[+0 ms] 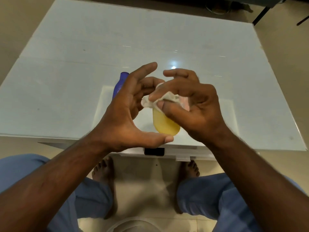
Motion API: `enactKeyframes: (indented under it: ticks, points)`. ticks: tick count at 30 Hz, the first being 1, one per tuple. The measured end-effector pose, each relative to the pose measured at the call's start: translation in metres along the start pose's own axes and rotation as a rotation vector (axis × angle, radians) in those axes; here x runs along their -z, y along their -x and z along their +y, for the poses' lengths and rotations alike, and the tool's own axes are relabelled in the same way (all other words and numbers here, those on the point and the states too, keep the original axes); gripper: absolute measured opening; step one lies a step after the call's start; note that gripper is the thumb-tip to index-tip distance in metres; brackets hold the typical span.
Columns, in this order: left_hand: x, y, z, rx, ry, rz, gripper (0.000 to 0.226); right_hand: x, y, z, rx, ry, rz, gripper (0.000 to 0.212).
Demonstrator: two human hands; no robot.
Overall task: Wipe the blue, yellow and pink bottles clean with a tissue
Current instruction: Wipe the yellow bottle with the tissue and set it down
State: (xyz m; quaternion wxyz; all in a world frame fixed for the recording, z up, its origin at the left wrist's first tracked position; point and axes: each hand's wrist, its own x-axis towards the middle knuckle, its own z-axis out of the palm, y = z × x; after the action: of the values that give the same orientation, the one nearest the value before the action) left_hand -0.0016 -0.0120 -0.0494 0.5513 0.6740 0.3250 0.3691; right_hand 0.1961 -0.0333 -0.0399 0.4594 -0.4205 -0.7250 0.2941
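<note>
Your right hand (189, 104) is pinching crumpled white tissue (155, 100) onto the smooth yellow bottle (165, 123); your left hand (127, 111) is gripping it endwise.

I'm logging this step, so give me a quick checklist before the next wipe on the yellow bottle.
1. Yellow bottle held by left hand, thumb under its base: ok.
2. Tissue pinched in right hand: ok.
3. Tissue touching the bottle's top: ok.
4. Blue bottle lying on the table: ok.
5. Pink bottle mostly hidden behind right hand: cannot tell.
</note>
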Motion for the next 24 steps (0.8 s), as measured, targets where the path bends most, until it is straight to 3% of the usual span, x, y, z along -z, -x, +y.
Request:
enactKeyframes:
  ticks: [3,9,12,17,21,24]
  points:
    - [0.000,0.002,-0.001,0.008,-0.006,-0.007,0.127,0.005,-0.003,0.003,-0.074,-0.026,0.046,0.017]
    - [0.009,-0.003,0.000,-0.039,0.007,0.059,0.126,-0.001,0.006,-0.007,0.117,-0.079,-0.089,0.017]
    - [0.009,-0.003,0.001,-0.053,0.041,0.079,0.121,-0.002,0.004,-0.006,0.103,-0.090,0.026,0.018]
    - [0.010,-0.002,0.007,-0.079,0.123,0.114,0.119,0.002,-0.004,-0.001,-0.159,-0.266,0.304,0.017]
    - [0.014,-0.004,0.002,-0.102,-0.028,0.095,0.110,-0.007,-0.003,-0.003,-0.396,-0.456,0.275,0.016]
    - [0.015,-0.004,-0.002,-0.117,-0.204,0.066,0.114,-0.010,-0.005,-0.006,-0.411,-0.430,0.264,0.015]
